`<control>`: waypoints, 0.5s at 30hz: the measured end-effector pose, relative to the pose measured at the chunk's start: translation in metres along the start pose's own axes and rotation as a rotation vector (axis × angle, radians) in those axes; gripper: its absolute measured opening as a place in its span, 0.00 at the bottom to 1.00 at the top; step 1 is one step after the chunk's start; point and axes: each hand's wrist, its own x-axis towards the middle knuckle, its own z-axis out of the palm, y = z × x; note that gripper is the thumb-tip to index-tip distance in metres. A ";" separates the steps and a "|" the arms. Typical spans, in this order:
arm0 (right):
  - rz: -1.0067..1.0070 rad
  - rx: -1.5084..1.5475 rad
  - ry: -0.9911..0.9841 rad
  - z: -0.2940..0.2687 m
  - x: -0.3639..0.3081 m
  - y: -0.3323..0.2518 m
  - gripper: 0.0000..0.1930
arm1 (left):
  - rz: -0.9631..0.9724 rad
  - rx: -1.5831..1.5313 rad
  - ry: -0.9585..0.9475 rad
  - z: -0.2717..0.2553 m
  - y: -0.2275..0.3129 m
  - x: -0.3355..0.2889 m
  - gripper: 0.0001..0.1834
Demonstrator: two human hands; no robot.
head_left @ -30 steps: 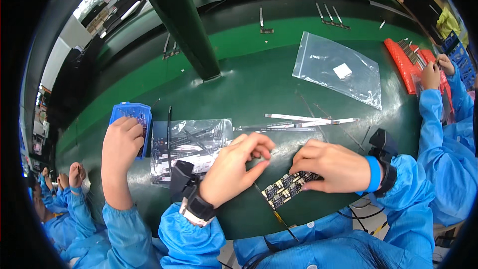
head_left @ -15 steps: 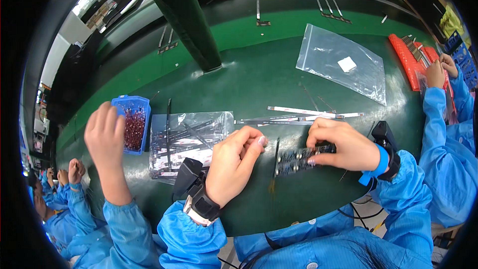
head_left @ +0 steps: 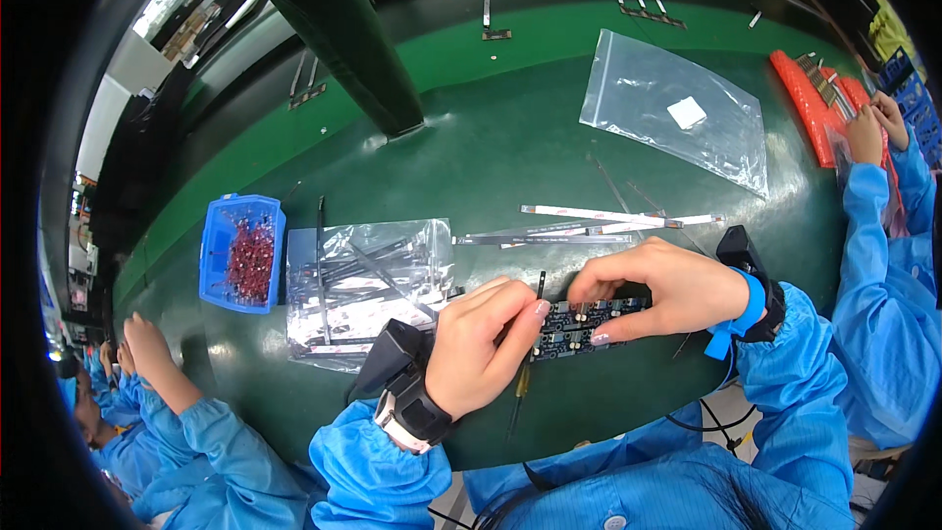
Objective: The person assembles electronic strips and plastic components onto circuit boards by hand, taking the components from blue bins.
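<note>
Head view: my right grip [head_left: 659, 287] pinches the dark circuit board [head_left: 579, 327] flat on the green bench [head_left: 510, 137], my left grip [head_left: 483, 344] touching its near-left end, fingers closed.

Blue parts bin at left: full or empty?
Partly filled: the blue bin holds a heap of small red parts, with bare floor showing around them.

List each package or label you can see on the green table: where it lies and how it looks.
Clear plastic bag, far right: flat, with a small white label.
Clear plastic bag of dark strips, beside the left hand: crinkled.
Blue tray, left: rectangular, holds small red parts.
</note>
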 end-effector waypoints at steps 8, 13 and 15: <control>0.057 0.180 0.007 0.012 0.010 -0.004 0.07 | -0.083 -0.115 -0.075 0.004 0.005 -0.004 0.04; 0.069 0.196 0.034 0.012 0.009 -0.005 0.06 | -0.102 -0.160 -0.095 0.005 0.005 -0.005 0.05; 0.057 0.171 0.054 0.013 0.007 -0.006 0.06 | -0.068 -0.150 -0.098 0.005 0.006 -0.005 0.05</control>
